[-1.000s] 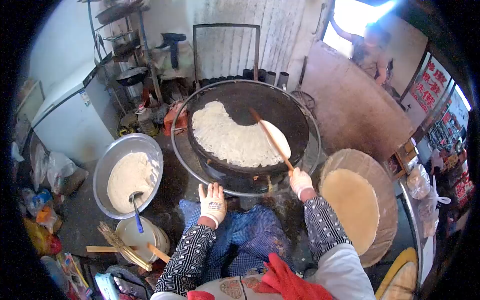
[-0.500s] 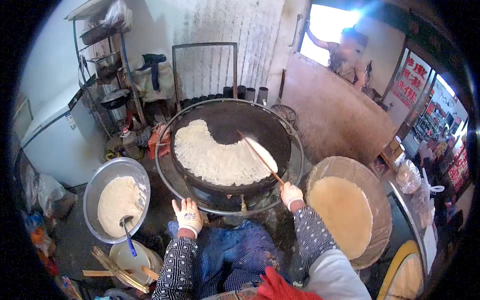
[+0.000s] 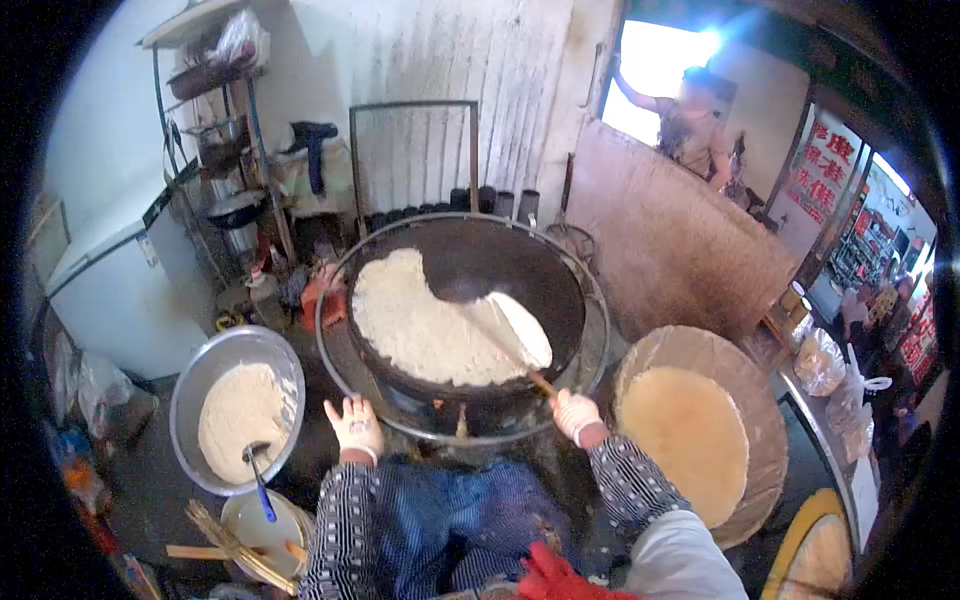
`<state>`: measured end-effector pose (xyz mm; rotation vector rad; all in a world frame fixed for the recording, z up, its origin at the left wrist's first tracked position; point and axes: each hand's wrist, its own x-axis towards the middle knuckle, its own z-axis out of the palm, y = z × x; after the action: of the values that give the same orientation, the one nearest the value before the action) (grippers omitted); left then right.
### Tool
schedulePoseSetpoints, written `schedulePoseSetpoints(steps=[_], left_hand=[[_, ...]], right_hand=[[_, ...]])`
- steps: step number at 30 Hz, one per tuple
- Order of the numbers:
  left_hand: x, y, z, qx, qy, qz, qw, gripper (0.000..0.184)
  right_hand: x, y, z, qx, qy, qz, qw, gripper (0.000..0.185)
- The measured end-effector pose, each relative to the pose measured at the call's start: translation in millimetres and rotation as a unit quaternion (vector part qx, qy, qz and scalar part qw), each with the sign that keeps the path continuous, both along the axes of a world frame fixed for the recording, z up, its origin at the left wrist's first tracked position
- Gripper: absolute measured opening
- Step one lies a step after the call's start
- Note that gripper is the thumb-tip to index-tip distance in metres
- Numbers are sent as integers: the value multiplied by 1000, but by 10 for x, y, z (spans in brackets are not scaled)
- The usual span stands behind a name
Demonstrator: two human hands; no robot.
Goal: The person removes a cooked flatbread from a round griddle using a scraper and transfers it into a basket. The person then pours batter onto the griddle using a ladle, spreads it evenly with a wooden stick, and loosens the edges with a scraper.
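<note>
A pale sheet of batter (image 3: pixel 415 325) covers the left and front of a round dark griddle (image 3: pixel 480 245), with a thicker whiter strip along its right edge. My right hand (image 3: pixel 575 413), in a whitish glove, grips the near end of a wooden stick (image 3: pixel 541 383). The stick reaches over the front rim into the batter; its far part is blurred. My left hand (image 3: pixel 355 428), also gloved, has its fingers spread beside the front-left of the metal ring (image 3: pixel 330 365) around the griddle. Whether it touches the ring I cannot tell.
A metal basin (image 3: pixel 185 420) of batter with a blue-handled ladle (image 3: pixel 262 490) stands left, above a white bucket (image 3: pixel 240 515). At right is a lined tub (image 3: pixel 745 420) of yellowish batter. A person (image 3: pixel 690 130) stands behind the partition (image 3: pixel 670 220).
The stick has swung lower and further left across the batter, and the thick strip has shifted. My left hand has moved left along the ring. The whole view has tilted slightly.
</note>
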<state>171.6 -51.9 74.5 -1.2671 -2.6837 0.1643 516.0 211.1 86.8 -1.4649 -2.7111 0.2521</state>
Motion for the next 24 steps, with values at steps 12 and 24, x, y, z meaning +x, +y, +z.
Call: schedulePoseSetpoints(steps=[12,24], left_hand=[[1264,117,141,86,-55,-215,971,55],[984,-92,-112,0,-1,-158,987,51]], right_hand=[[16,90,-132,58,-4,-63,996,37],[-201,215,-102,95,11,-42,995,36]])
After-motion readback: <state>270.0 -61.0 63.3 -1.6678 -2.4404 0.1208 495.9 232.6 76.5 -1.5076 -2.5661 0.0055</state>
